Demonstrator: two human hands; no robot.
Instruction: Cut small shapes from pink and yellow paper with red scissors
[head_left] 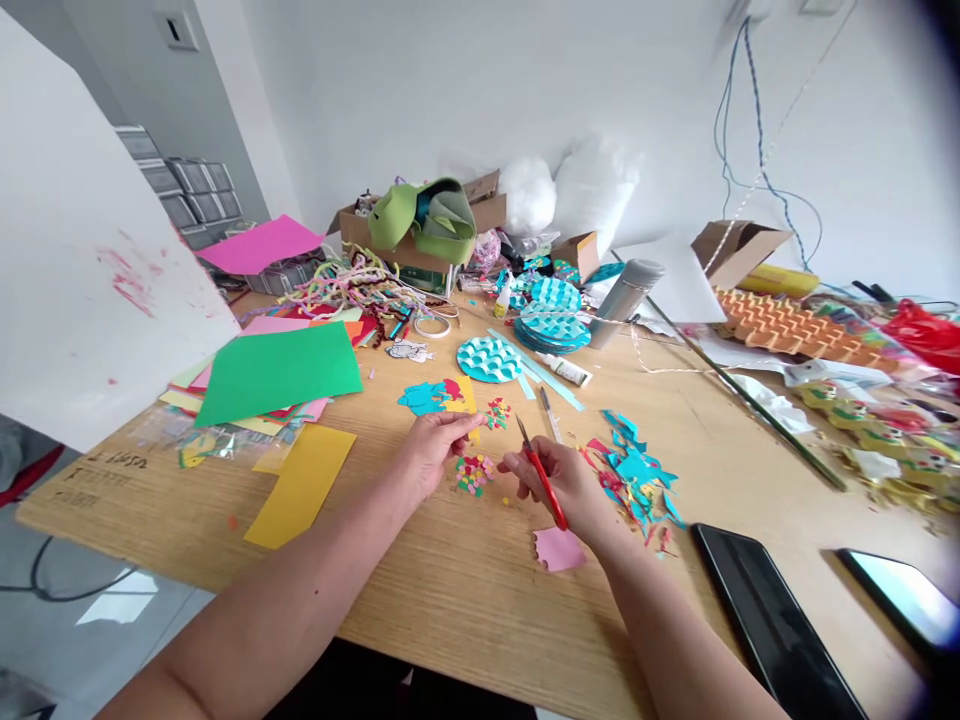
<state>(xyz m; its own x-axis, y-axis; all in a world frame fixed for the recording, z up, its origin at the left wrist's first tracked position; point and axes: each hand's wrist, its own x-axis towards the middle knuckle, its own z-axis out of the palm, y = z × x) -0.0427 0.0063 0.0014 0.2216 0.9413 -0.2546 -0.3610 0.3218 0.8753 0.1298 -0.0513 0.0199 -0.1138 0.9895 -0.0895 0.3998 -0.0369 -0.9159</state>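
My right hand (559, 480) is closed around red-handled scissors (546, 478), their tips pointing up and to the left. My left hand (439, 447) is pinched; what it holds, if anything, is too small to name. Just right of and below it lies a pile of small colored paper dots (474, 475). Beyond the fingertips sits a little heap of red and green bits (496, 413). Blue and red cut-outs (427, 397) rest near a yellow strip. A pink paper piece (559, 550) with a scalloped edge lies below my right hand. Blue paper scraps (641, 475) are to the right.
Green paper (281, 372) and yellow paper (300, 485) lie at the left. Blue wavy discs (553, 325), a gray bottle (626, 300) and a craft knife (551, 415) are beyond my hands. A black phone (772, 620) is at the right front.
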